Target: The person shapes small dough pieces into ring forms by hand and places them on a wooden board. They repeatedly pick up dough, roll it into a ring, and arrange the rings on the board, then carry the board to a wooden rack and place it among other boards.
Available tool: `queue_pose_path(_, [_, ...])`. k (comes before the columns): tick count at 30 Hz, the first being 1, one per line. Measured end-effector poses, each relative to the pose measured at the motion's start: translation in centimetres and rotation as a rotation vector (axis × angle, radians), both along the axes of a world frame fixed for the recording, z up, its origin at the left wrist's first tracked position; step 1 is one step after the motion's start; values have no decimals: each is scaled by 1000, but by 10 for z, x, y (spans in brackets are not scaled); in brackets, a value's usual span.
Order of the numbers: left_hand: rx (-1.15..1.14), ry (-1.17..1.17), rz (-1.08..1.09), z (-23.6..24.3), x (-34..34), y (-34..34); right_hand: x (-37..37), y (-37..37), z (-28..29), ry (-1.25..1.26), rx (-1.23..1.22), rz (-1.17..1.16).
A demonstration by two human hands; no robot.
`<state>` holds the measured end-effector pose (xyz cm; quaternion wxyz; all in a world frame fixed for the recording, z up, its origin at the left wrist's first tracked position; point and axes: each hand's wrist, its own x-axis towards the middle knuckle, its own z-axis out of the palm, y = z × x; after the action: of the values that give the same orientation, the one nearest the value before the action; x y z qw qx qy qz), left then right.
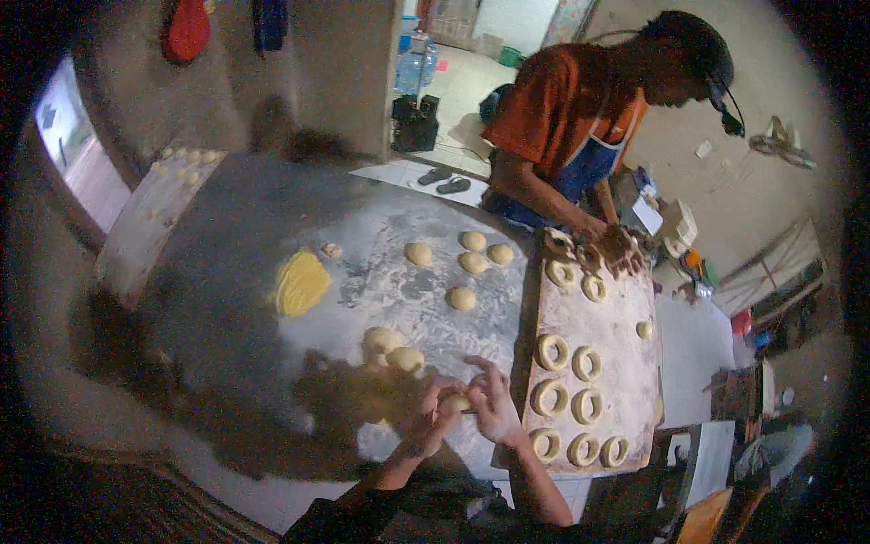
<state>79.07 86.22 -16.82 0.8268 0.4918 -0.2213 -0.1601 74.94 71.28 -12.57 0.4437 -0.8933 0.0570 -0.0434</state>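
Near the front edge of the floured table, my left hand and my right hand come together around a small piece of dough. The fingers of both are curled in on it, and they partly cover its shape. Just left of and beyond my hands, a few round dough balls sit close together, partly in shadow. Farther off, several more dough balls rest on the flour. To the right of my right hand lies a wooden board bearing several dough rings.
Across the board stands a co-worker in an orange shirt and blue apron, hands over the board's far end. A ridged yellow mass lies on the dark table. Another board with small dough pieces sits at the far left.
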Motion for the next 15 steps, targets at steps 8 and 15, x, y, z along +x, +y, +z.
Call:
queue_pose_path(8, [593, -660, 335, 7, -45, -81, -52, -52, 30, 44, 747, -25])
queue_pose_path(15, [245, -267, 52, 52, -112, -176, -140, -141, 33, -136, 766, -79])
